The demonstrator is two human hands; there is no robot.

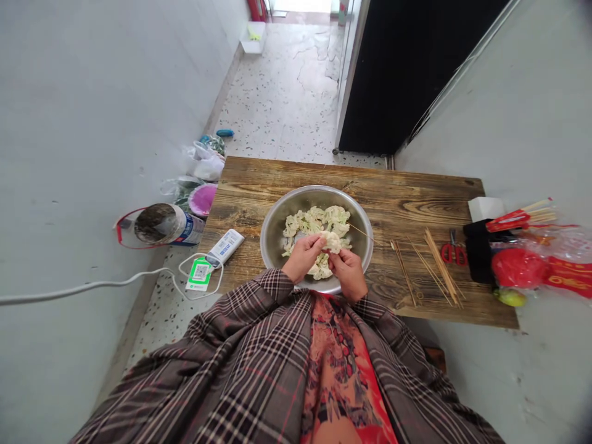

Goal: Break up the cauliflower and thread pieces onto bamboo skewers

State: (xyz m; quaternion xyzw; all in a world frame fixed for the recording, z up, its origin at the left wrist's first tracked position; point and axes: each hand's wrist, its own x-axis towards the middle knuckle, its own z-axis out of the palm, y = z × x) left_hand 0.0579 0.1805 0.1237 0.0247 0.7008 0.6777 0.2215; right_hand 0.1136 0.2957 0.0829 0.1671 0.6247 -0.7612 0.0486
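Over a steel bowl point(272, 246), my left hand point(305, 254) pinches a pale cauliflower floret point(332, 241) between thumb and fingers. My right hand point(350, 271) is closed at the lower right side of the same floret; its fingertips are partly hidden. Below and behind the hands, more cauliflower pieces point(316, 217) lie in the bowl. A thin wooden skewer point(363, 232) slants across the bowl's right rim, its inner end among the cauliflower.
The bowl stands on a wooden table point(407, 185). To the right lie loose skewers point(439, 265), red-handled scissors point(454, 253) and a black holder point(478, 253). A corded white device point(226, 246) and QR card point(200, 272) sit at the left edge. A bucket point(161, 225) stands beyond.
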